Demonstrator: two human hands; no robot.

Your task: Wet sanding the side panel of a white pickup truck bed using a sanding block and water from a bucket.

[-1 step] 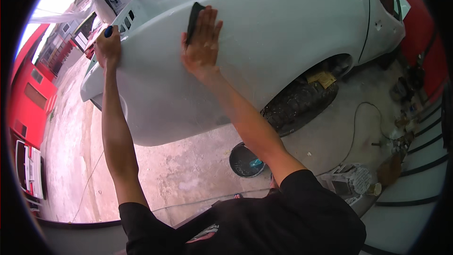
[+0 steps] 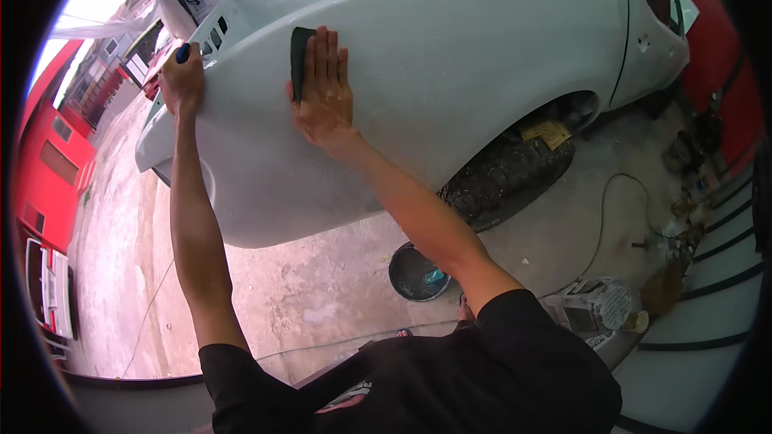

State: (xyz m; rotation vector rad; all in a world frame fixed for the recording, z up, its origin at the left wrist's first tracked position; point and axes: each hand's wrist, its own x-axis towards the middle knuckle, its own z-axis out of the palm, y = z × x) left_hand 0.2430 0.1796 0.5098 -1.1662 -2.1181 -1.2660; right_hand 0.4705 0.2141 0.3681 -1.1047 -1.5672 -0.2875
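Observation:
A white car body panel (image 2: 450, 72) fills the upper middle of the view. My right hand (image 2: 326, 92) lies flat on it, fingers together, pressing a dark green sanding pad (image 2: 299, 52) against the paint. The pad's left edge sticks out from under my fingers. My left hand (image 2: 183, 80) rests at the panel's left end, closed around a small blue-handled thing (image 2: 183, 52) of which only the tip shows. Both arms reach up from the lower edge, in black sleeves.
A dusty tyre (image 2: 511, 177) sits in the wheel arch to the right. On the concrete floor stand a dark round bucket (image 2: 416, 273), a thin cable (image 2: 603, 217) and scattered tools (image 2: 683, 225). A red wall (image 2: 48, 153) is at far left.

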